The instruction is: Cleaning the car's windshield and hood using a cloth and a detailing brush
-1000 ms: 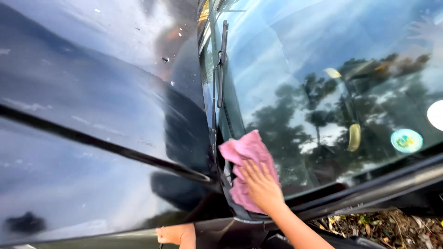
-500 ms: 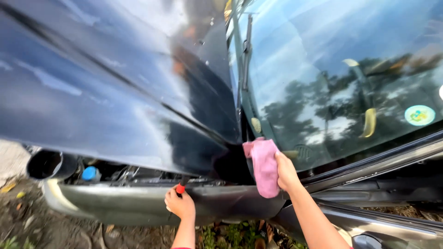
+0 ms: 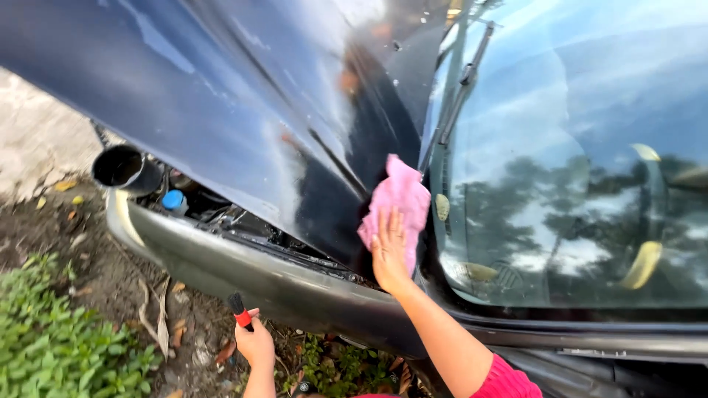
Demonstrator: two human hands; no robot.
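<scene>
- Under the raised dark hood (image 3: 221, 96), well to the left of the right hand (image 3: 389, 250), the open engine bay holds a container with a blue cap (image 3: 174, 200); what is inside it cannot be told.
- Beside that cap, further left, a black round tube (image 3: 127, 168) opens like a pipe mouth; its inside is dark.
- The pink cloth (image 3: 402, 199) is soft and crumpled, bunched into loose folds, lying on the rear edge of the hood just where it meets the windshield (image 3: 582, 169).
- The right hand lies flat on the lower part of the cloth, fingers spread wide and pressed down; most of the cloth sticks out above the fingertips.
- The left hand (image 3: 256, 343) sits lower and to the left of the right hand, well apart from it, closed in a fist around a small brush (image 3: 239, 311) with a red collar and dark bristles pointing up.
- The hood is glossy, smooth metal, mirroring sky and a dark figure; the windshield is smooth glass reflecting clouds and trees.
- A wiper blade (image 3: 461, 81), thin and black, runs up the glass above the right hand.
- The grey fender (image 3: 243, 276) curves just below the right wrist, dull and dusty.
- A red sleeve (image 3: 505, 379) covers the right arm near the bottom edge.
- Below the left hand are bare soil, dry leaves and green plants (image 3: 51, 346).
</scene>
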